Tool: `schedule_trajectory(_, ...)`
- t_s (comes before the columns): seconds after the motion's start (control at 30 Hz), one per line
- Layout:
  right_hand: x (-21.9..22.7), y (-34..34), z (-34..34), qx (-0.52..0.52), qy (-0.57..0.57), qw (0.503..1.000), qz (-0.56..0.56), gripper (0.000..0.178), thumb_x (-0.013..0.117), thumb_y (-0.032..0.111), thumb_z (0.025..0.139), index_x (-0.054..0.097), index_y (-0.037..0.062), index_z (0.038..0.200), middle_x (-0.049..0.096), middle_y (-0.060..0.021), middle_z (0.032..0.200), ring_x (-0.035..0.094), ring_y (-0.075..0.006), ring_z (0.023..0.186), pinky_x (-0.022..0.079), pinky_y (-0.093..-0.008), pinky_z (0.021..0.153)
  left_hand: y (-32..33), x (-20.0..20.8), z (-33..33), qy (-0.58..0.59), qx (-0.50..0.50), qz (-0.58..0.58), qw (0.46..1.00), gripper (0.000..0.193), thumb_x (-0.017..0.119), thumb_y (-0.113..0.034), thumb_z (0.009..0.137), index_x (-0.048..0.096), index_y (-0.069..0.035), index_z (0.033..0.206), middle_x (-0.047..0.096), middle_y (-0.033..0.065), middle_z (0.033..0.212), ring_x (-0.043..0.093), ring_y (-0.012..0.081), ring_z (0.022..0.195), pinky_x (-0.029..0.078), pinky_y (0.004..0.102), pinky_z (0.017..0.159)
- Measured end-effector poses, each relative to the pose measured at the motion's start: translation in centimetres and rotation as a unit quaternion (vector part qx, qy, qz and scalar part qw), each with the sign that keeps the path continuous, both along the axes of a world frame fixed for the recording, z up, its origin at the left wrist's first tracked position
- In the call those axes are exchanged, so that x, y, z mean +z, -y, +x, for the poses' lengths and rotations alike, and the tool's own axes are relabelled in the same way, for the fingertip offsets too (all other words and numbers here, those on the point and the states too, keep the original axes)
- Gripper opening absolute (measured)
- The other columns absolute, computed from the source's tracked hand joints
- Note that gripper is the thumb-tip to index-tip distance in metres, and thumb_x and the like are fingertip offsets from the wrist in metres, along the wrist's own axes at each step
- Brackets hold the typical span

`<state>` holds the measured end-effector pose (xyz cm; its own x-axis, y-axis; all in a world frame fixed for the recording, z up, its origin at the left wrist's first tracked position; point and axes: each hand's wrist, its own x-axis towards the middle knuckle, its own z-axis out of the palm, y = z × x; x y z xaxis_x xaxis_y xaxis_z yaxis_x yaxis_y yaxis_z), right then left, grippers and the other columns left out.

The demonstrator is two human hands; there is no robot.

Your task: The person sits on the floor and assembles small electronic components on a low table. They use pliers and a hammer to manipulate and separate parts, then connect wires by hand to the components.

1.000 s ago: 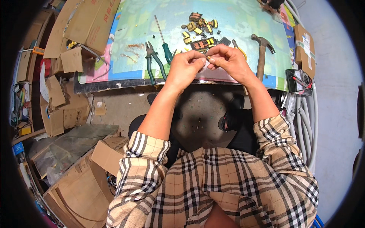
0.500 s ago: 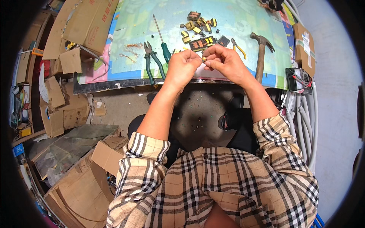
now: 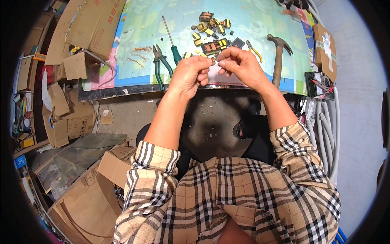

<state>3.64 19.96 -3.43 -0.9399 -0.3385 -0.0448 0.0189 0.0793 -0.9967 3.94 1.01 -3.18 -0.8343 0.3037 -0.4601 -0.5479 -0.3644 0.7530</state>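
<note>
Above the table's near edge, my left hand (image 3: 190,74) pinches a small copper-and-yellow part (image 3: 213,59) between thumb and forefinger. Close to it on the right, my right hand (image 3: 243,67) has its thumb and forefinger tips drawn together, the other fingers curled; what they hold, if anything, is too small to make out. Just beyond both hands lies a broken-open device with copper windings and a yellow-and-black casing (image 3: 215,46). Several small yellow and black pieces (image 3: 209,31) are scattered behind it.
Left of my hands lie green-handled pliers (image 3: 161,67) and a green screwdriver (image 3: 175,53). To the right are yellow-handled cutters (image 3: 255,51) and a claw hammer (image 3: 278,59). Copper wire strands (image 3: 139,55) rest at the left. A cardboard box (image 3: 95,28) stands at the table's left side.
My left hand has shifted slightly left and turned, carrying the small part away from my right fingertips. A narrow gap now separates the hands. My right hand has barely moved.
</note>
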Motion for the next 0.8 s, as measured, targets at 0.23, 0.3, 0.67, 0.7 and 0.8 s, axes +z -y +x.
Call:
schedule_trajectory(0.23,0.0,0.3,0.1,-0.007,-0.028,1.000,-0.002,0.009,0.063,0.006,0.088,0.064,-0.0006,0.093,0.064,-0.0023,0.077,0.061,-0.0072,0.069,0.051,-0.0227,0.064,0.8,-0.2,-0.3,0.070,-0.034,0.083,0.994,0.010,0.063,-0.008,0.088,0.059,0.000,0.091,0.047,-0.0011,0.064,0.039,0.0056,0.047,0.034,0.0223,0.045)
schedule_trajectory(0.3,-0.1,0.3,0.1,-0.014,-0.036,0.999,0.007,0.009,0.065,0.007,0.087,0.064,-0.0004,0.092,0.064,-0.0017,0.076,0.061,-0.0067,0.068,0.050,-0.0222,0.063,0.7,-0.1,-0.3,0.071,-0.036,0.080,0.994,0.010,0.063,-0.009,0.088,0.059,0.000,0.091,0.047,-0.0014,0.064,0.038,0.0055,0.046,0.034,0.0225,0.045)
schedule_trajectory(0.67,-0.1,0.4,0.3,-0.036,-0.070,0.992,0.100,0.014,0.070,0.011,0.083,0.063,-0.0004,0.088,0.061,-0.0026,0.068,0.057,-0.0067,0.062,0.046,-0.0242,0.058,-0.5,0.2,0.5,-0.128,-0.008,-0.154,0.980,0.008,0.065,-0.010,0.086,0.064,-0.002,0.084,0.053,-0.0036,0.064,0.041,0.0045,0.051,0.035,0.0214,0.047)
schedule_trajectory(0.7,0.0,0.4,0.4,-0.039,-0.083,0.989,0.118,0.013,0.070,0.010,0.083,0.063,-0.0001,0.088,0.061,-0.0023,0.071,0.057,-0.0070,0.064,0.047,-0.0241,0.059,-0.5,0.1,0.5,-0.134,-0.006,-0.158,0.978,0.008,0.065,-0.010,0.086,0.065,-0.002,0.084,0.054,-0.0035,0.065,0.042,0.0044,0.051,0.035,0.0214,0.047)
schedule_trajectory(0.8,0.4,0.7,0.6,-0.050,-0.149,0.975,0.154,0.012,0.071,0.008,0.083,0.063,0.0007,0.089,0.061,-0.0026,0.076,0.059,-0.0088,0.067,0.048,-0.0244,0.062,-0.5,0.0,0.4,-0.144,0.002,-0.172,0.975,0.008,0.065,-0.010,0.086,0.065,-0.002,0.083,0.055,-0.0037,0.065,0.043,0.0044,0.051,0.035,0.0213,0.047)
